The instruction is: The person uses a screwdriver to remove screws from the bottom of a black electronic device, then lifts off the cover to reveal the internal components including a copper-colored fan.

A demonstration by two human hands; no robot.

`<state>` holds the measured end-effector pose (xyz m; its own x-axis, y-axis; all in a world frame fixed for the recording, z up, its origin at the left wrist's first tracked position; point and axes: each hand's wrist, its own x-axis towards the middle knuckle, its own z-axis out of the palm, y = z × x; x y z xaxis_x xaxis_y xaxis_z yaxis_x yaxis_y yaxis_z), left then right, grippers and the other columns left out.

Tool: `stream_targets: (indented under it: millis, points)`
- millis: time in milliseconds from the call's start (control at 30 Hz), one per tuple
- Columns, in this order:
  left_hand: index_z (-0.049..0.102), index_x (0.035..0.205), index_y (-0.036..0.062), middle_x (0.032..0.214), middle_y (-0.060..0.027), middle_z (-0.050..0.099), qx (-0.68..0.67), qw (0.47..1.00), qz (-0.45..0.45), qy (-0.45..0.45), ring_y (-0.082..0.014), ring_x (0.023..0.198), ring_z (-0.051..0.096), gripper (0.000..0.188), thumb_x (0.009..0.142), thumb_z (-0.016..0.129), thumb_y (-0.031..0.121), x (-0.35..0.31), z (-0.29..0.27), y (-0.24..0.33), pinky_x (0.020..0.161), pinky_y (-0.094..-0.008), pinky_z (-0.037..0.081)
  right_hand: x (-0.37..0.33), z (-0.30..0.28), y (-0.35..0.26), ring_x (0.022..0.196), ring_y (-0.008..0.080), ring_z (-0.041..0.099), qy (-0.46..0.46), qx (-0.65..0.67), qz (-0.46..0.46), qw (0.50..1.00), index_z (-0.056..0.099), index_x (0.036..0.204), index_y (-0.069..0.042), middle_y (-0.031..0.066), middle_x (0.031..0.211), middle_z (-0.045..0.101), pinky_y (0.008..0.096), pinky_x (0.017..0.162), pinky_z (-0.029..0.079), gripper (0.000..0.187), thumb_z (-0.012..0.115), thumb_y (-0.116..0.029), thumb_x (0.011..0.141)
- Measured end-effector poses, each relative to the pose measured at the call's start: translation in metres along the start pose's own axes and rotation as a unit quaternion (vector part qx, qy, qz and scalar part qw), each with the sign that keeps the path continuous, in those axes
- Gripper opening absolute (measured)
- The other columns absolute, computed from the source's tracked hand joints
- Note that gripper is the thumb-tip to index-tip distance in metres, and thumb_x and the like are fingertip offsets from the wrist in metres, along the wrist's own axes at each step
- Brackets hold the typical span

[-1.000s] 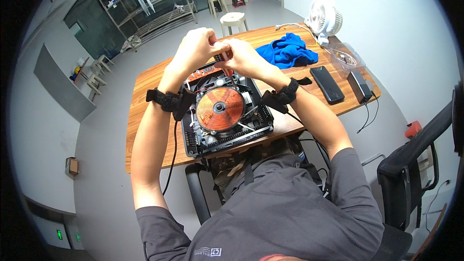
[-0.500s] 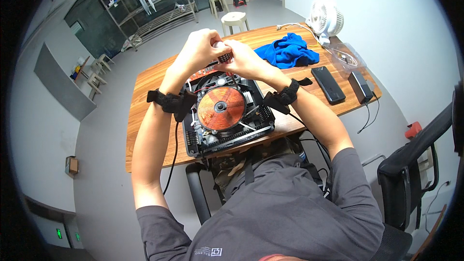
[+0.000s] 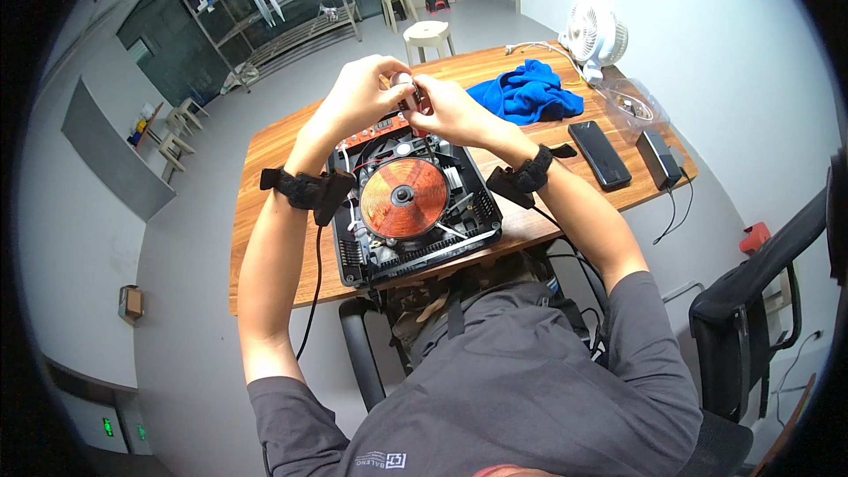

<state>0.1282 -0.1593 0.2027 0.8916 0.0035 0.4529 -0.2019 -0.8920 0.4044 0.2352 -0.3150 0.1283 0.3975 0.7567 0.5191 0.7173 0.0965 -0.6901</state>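
Note:
Above the far side of an opened induction cooker, my left hand point(image 3: 360, 93) and my right hand point(image 3: 455, 113) meet, fingers closed around one small piece point(image 3: 406, 95). It has a pale round end and a dark, patterned side; its kind cannot be made out. Something red shows by the right fingers, and a thin dark shaft hangs below them. Under my hands lies the cooker's black housing point(image 3: 349, 269) with a round copper coil point(image 3: 384, 203) in it. An orange-red control board point(image 3: 371, 132) sits along its far edge, partly hidden by my hands.
On the wooden table point(image 3: 274, 159), a blue cloth point(image 3: 534, 97), black phone point(image 3: 601, 156), black power adapter point(image 3: 655, 159) and clear plastic box point(image 3: 632, 106) lie to the right. A white fan point(image 3: 596, 31) stands at the far corner. Cables run from both wrist straps.
My hands have turned slightly around the small piece, so its pale end and some red show more. The left wrist has shifted a little left. The cooker has not moved.

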Motion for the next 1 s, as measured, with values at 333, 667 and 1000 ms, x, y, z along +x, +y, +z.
stream_targets:
  millis: [333,667,1000]
  points:
    - [0.072,0.101,-0.0028,0.090,-0.0129,0.073,0.095,0.995,-0.032,0.013,-0.0173,0.076,0.068,0.041,0.084,0.084,0.032,0.003,0.001,0.008,0.071,-0.0321,0.056,0.000,0.002,-0.008,0.074,0.0243,0.072,0.001,0.025,0.038,0.999,0.062,0.107,0.001,0.0137,0.081,0.070,0.0380,0.067,0.056,0.028,0.076,-0.006,0.084]
    - [0.071,0.108,-0.0021,0.093,-0.0108,0.074,-0.001,1.000,-0.030,-0.007,-0.0142,0.082,0.071,0.037,0.085,0.084,0.024,-0.003,-0.001,0.003,0.075,-0.0286,0.057,-0.003,0.014,0.004,0.088,0.0393,0.070,0.056,-0.044,-0.004,0.997,0.060,0.109,0.000,0.0202,0.092,0.071,0.0456,0.079,0.056,0.037,0.076,-0.016,0.081]
    - [0.073,0.105,0.0003,0.092,-0.0129,0.074,0.041,0.999,-0.014,0.016,-0.0193,0.078,0.070,0.043,0.080,0.085,0.033,-0.002,0.003,0.006,0.073,-0.0330,0.056,-0.001,0.006,0.005,0.098,0.0384,0.070,-0.005,0.005,0.066,0.998,0.060,0.110,0.000,0.0224,0.100,0.071,0.0466,0.084,0.055,0.035,0.077,-0.011,0.082]
